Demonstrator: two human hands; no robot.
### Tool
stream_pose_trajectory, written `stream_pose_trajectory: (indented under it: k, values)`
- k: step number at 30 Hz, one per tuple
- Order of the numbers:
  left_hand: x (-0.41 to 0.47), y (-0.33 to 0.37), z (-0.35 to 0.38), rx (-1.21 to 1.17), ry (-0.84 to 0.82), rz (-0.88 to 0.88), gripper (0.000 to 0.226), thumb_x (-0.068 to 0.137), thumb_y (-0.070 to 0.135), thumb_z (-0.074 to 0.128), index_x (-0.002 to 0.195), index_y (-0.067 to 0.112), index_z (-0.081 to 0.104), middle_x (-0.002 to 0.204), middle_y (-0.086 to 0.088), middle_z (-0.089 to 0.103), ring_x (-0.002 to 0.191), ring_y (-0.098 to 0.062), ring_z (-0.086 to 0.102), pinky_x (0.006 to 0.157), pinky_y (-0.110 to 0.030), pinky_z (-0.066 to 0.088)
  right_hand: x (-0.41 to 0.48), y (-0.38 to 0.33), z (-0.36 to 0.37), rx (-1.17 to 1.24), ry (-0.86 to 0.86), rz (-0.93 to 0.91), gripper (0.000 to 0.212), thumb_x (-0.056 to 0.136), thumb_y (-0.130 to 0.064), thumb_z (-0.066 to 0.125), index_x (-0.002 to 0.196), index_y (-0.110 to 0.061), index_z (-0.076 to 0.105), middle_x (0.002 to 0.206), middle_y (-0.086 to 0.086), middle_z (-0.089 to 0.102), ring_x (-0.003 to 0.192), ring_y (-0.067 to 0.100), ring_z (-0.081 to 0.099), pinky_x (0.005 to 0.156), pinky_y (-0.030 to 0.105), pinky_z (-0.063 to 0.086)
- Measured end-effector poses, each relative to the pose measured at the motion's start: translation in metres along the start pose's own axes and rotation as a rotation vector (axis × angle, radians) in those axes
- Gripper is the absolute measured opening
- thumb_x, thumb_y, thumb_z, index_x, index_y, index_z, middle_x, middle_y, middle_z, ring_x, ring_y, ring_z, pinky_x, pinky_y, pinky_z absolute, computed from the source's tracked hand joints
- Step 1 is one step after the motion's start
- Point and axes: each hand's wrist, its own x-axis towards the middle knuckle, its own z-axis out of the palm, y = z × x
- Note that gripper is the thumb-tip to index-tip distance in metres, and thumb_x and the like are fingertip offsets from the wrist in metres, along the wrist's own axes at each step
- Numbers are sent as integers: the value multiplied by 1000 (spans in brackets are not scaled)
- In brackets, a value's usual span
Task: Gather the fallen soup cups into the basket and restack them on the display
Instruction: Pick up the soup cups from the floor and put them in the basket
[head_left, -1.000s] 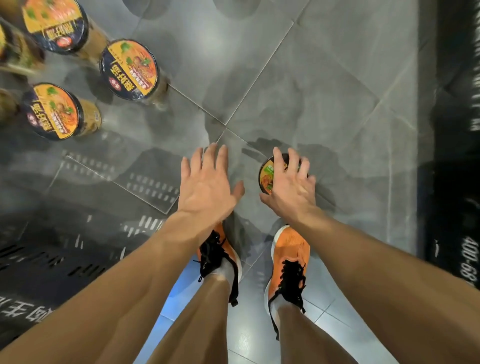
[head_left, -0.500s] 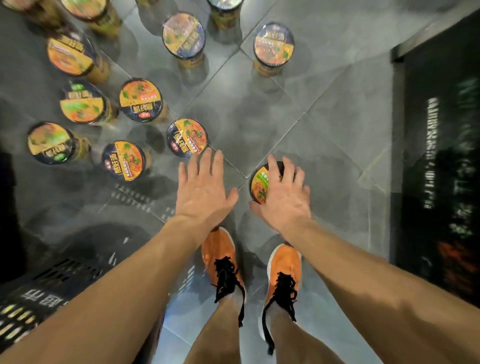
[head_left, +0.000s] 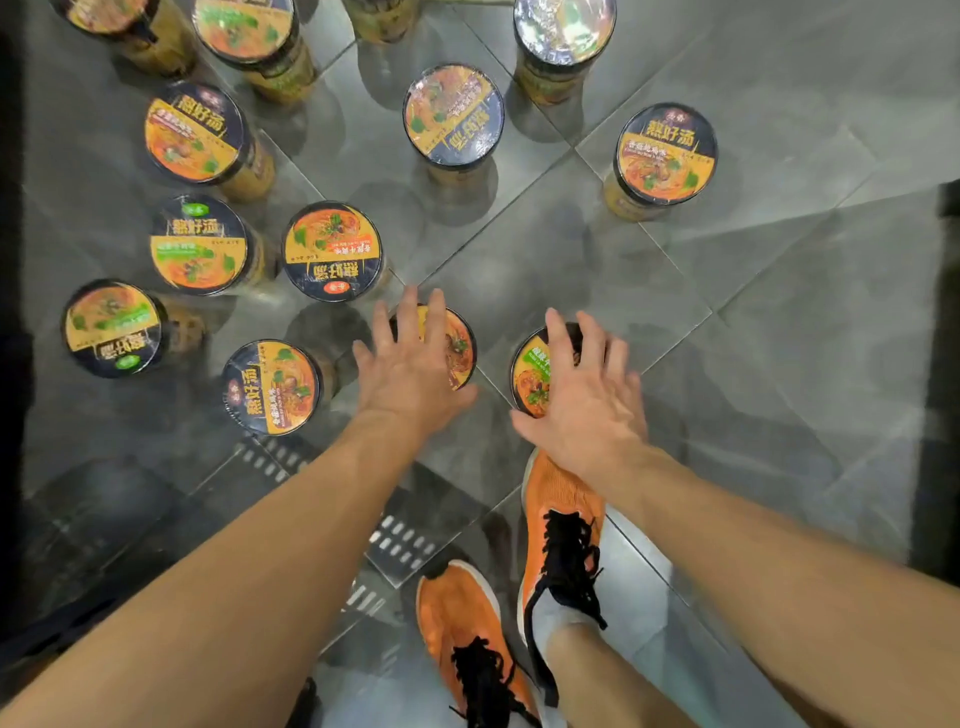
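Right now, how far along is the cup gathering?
Done: nothing visible; no cup looks gathered or restacked. In hand: the left hand spreads open over the orange-lid cup, the right hand over the green-label cup; neither is gripped. Left: both of those and the other cups standing on the tiled floor need gathering and restacking.

Glossy grey floor tiles (head_left: 779, 322), crossed by thin diagonal grout lines (head_left: 644, 233), reflect soft light and meet a dark panel (head_left: 940, 389) at right.
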Motion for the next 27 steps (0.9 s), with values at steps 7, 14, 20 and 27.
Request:
stream_pose_trajectory:
  k: [7,14,20,27]
  values:
    - [13,-5,16,-16,27,-23,124,72,57,80,161,23,1,163,-6,11,143,-36,19,102,-55,49,18,-3,7,-51,-25,-71,118,81,-66,71,162,-26,-5,164,9,2,145,35,15,111,50,37]
    - [-38,-5,-59,-86,22,-47,123,70,56,80,160,25,3,163,-3,9,142,-36,18,100,-55,48,-18,-22,-68,-88,41,-114,117,79,-69,70,162,-27,0,164,8,9,142,35,24,107,50,39]
    - [-131,-11,-198,-131,90,-90,124,69,57,78,161,28,0,164,-1,7,143,-37,17,96,-54,51,-96,-54,-197,-151,113,-160,115,78,-71,65,163,-27,1,168,8,7,142,38,24,107,52,39]
    - [-281,-19,-375,-186,224,-161,124,67,65,76,161,30,4,165,0,12,143,-37,20,103,-58,46,-232,-107,-374,-229,194,-272,109,79,-74,58,164,-27,8,167,9,15,142,40,28,105,55,39]
